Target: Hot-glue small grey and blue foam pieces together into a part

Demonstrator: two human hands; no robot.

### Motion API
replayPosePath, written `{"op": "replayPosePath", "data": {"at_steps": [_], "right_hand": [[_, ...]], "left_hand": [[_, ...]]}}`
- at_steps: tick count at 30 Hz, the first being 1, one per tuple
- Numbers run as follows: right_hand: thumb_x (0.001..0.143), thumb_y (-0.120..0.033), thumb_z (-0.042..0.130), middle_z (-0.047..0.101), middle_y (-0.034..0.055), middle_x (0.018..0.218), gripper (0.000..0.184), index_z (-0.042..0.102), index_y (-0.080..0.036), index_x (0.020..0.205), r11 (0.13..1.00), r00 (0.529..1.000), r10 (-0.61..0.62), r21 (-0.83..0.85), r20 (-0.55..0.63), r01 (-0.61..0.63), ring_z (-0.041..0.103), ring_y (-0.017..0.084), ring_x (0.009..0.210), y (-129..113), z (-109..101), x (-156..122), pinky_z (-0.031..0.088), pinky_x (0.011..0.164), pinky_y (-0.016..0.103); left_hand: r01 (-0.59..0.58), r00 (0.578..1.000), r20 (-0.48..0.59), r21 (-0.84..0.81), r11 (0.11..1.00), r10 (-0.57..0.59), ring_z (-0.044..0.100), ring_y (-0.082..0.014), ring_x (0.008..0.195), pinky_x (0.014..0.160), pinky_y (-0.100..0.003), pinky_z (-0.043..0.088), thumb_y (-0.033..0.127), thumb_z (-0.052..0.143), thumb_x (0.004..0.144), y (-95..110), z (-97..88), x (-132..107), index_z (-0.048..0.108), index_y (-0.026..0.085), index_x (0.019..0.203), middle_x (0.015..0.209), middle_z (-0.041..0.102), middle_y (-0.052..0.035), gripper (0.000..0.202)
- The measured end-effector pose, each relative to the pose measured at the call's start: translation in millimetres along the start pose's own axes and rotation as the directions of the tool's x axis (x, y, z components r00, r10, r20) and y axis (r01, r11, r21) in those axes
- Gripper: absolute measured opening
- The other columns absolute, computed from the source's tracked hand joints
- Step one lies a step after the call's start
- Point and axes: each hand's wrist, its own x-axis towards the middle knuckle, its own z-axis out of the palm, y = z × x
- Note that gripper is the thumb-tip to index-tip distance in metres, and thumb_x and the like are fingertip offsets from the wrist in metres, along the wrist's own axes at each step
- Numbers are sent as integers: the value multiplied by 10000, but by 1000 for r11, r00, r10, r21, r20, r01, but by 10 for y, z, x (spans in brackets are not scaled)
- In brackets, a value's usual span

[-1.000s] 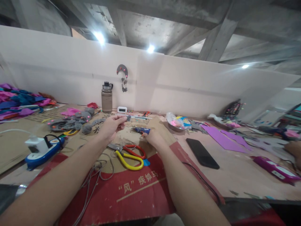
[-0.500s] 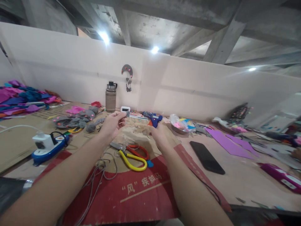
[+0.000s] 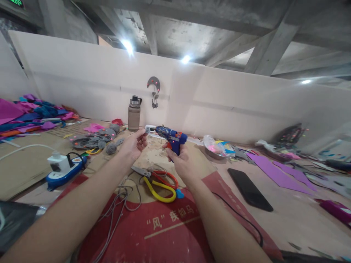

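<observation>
In my right hand (image 3: 179, 157) is a blue hot glue gun (image 3: 172, 138), its fingers wrapped round the handle by an orange trigger. The nozzle points left, close to my left hand (image 3: 135, 143). Between the left thumb and fingertips I pinch a small grey felt piece (image 3: 147, 130); its exact shape is too small to make out. Below my hands, scissors with red and yellow handles (image 3: 161, 188) lie on a red and brown cardboard sheet (image 3: 153, 233). Beside them runs a tangle of grey cord (image 3: 120, 201).
Grey felt pieces and balls (image 3: 102, 137) lie at left, behind a blue power strip (image 3: 65, 173). A bottle (image 3: 134, 115) stands by the wall. On the right are a bowl (image 3: 216, 155), a black phone (image 3: 249, 190) and purple felt (image 3: 276, 171). A grey moon ornament (image 3: 154, 84) hangs on the wall.
My right hand has lifted and turned the glue gun, so its nozzle now points left beside the felt piece. My left hand keeps its pinch. The view has shifted slightly left.
</observation>
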Motion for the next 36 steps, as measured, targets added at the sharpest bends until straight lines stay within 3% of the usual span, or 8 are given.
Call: {"op": "replayPosePath", "data": {"at_steps": [8,28,36], "right_hand": [[793,-357,483,634,35,886,256,540,-190,980,978,1000,-4,-209,-8,2,542,137,672,44,15,-3,442,625,262],[796,-378,471,641,36,879,238,521,-223,969,935,998,55,-347,-40,-65,593,178,775,11,-11,9,450,659,271],[792,-378,480,644,32,860,239,533,-222,965,927,997,46,-369,-64,-66,590,177,754,35,7,18,450,653,276]], "left_hand": [[12,1000,-4,-25,1000,-12,486,-20,431,390,-114,391,106,637,685,-5,21,-15,581,111,680,620,604,-9,56],[-109,994,32,40,993,108,494,-30,450,403,-133,394,127,664,667,-51,-10,-1,596,113,679,608,590,0,71],[-107,993,50,46,993,104,495,-33,455,397,-131,389,132,672,657,-67,-2,-4,595,112,683,611,595,-3,84]]}}
